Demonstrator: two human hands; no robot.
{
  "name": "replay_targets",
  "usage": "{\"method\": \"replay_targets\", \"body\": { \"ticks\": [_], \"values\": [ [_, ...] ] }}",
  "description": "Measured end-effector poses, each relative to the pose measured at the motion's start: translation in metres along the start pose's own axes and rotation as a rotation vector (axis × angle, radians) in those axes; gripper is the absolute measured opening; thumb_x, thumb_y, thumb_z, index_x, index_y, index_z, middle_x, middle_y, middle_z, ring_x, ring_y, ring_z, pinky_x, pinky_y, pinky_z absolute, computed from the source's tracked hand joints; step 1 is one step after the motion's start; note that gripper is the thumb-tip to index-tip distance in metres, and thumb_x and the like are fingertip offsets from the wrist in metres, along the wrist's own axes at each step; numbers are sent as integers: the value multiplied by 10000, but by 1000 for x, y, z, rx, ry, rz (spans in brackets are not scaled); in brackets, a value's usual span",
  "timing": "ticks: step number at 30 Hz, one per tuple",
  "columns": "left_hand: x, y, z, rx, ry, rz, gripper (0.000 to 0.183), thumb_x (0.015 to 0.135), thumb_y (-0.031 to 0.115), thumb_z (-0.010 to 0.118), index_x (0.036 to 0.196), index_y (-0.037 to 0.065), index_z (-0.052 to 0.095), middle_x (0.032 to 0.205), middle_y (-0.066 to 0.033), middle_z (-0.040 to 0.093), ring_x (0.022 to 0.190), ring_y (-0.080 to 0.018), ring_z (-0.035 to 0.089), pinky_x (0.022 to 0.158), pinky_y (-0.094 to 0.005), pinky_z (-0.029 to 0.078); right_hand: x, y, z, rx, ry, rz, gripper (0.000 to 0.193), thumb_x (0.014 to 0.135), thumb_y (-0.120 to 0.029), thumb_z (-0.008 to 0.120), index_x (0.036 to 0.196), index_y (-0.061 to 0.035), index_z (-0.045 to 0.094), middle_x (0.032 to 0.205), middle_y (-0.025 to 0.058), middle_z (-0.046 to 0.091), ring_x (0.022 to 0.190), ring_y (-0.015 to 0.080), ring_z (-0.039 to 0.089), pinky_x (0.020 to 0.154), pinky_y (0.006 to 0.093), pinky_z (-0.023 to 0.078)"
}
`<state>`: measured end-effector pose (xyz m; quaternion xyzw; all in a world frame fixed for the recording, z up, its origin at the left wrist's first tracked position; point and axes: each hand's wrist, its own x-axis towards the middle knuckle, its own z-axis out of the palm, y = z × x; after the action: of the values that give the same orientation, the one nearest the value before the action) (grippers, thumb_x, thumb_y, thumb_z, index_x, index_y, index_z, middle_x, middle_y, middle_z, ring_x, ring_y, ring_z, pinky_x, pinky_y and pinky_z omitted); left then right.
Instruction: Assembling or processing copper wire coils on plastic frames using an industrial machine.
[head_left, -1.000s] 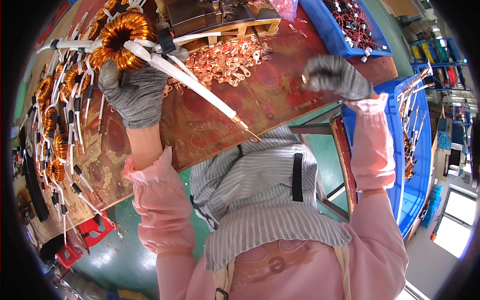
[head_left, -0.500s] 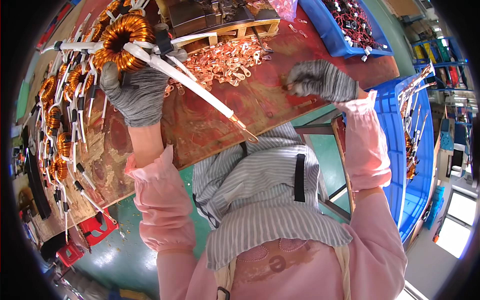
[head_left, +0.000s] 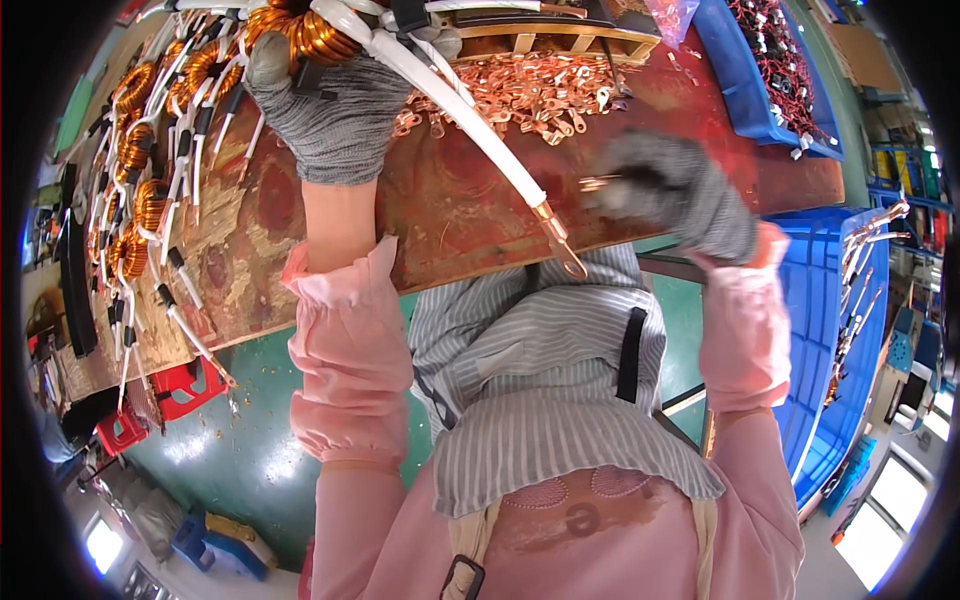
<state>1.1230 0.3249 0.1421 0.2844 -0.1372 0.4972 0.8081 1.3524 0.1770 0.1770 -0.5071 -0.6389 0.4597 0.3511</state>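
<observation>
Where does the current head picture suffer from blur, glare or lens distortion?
Head view: the right hand is motion-blurred, while the left hand looks fairly sharp; head view: glare whitens patches of the green floor, and the window at lower right is blown out; head view: the large blue bin bows toward the dark rim.

The coil [head_left: 325, 42] is glossy metal, the tabletop [head_left: 262, 275] scuffed wood, left glove [head_left: 345, 120] matt knit, blurred right glove [head_left: 690, 190] seemingly likewise.
</observation>
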Motion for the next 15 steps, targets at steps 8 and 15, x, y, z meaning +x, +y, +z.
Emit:
{"method": "replay_targets", "body": {
  "ticks": [8, 15],
  "values": [
    [5, 14, -29, 19, 80, 22, 661, 662, 543, 584, 1051, 17, 490, 1033, -156, 524, 914, -298, 492, 831, -443, 389, 44, 20, 90, -335, -125, -197, 282, 798, -309, 570, 871, -42, 515, 729, 160, 538, 707, 300, 555, 617, 367, 449],
    [8, 16, -31, 60, 215, 92, 522, 693, 458, 600, 1038, 74, 528, 967, -112, 556, 883, -260, 512, 792, -410, 426, -64, 26, -69, -641, -276, 176, 241, 820, -220, 536, 982, -43, 512, 742, 121, 552, 666, 269, 562, 604, 356, 448]
  ]
}}
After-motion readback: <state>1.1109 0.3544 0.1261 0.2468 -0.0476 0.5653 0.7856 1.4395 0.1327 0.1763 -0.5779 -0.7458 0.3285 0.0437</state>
